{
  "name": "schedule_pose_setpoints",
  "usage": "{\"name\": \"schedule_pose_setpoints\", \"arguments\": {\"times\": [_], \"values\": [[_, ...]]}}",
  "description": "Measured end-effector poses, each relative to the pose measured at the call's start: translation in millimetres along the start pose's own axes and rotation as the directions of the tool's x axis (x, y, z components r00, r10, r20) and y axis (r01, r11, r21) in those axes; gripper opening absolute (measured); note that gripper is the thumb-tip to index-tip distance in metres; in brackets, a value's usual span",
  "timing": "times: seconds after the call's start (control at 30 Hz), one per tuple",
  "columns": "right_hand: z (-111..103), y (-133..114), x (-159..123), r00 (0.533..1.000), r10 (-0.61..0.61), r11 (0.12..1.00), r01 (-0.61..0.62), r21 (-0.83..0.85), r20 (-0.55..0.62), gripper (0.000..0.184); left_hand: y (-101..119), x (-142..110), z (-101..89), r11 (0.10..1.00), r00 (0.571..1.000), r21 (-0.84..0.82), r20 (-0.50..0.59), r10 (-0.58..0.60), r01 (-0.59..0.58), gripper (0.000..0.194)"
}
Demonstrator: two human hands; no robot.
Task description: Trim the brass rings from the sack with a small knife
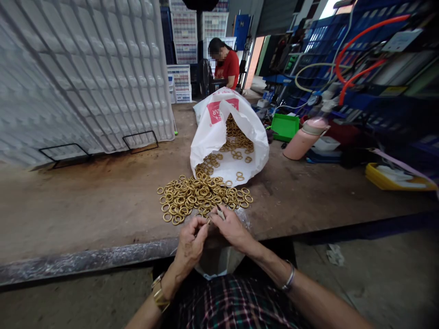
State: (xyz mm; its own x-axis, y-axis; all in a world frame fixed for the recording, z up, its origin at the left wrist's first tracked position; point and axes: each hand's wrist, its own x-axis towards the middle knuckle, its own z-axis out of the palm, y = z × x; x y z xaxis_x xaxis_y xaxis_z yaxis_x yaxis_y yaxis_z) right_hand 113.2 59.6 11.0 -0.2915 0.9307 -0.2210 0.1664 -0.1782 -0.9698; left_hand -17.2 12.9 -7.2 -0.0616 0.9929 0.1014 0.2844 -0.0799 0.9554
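Observation:
My left hand (191, 241) is closed, pinching a brass ring (208, 221) at the table's front edge. Close beside it, my right hand (232, 228) is closed around a small tool with a dark pointed tip (220, 212); its exact kind is not clear. The fingertips of both hands meet at the ring. Just beyond them lies a heap of brass rings (192, 194). It spills from the mouth of a white plastic sack (206, 146) lying on its side, with more rings inside. Beneath my hands a pale container or bag (219, 262) is partly visible at my lap.
Stacked clear plastic trays (103, 68) lean in black wire stands on the table (103, 201) at left. To the right are a pink bottle (303, 139), a green tray (285, 127) and a yellow tray (394, 177). A person in red (231, 68) sits behind the sack.

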Motion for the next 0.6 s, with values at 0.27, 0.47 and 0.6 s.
{"name": "schedule_pose_setpoints", "arguments": {"times": [0.27,0.47,0.6], "values": [[-1,12,3,0.976,-0.211,0.938,0.216,-0.271,0.046,0.023,9,1,4.0,0.866,0.920,-0.310,0.122,-0.373,0.393,0.029],[-4,11,2,0.988,-0.146,0.978,0.153,-0.142,0.056,0.027,13,0,6.6,0.808,0.907,-0.411,0.179,-0.381,0.421,0.032],[-3,13,4,0.987,-0.156,0.975,0.158,-0.153,0.026,0.025,11,0,7.4,0.773,0.904,-0.470,0.203,-0.376,0.427,0.030]]}}
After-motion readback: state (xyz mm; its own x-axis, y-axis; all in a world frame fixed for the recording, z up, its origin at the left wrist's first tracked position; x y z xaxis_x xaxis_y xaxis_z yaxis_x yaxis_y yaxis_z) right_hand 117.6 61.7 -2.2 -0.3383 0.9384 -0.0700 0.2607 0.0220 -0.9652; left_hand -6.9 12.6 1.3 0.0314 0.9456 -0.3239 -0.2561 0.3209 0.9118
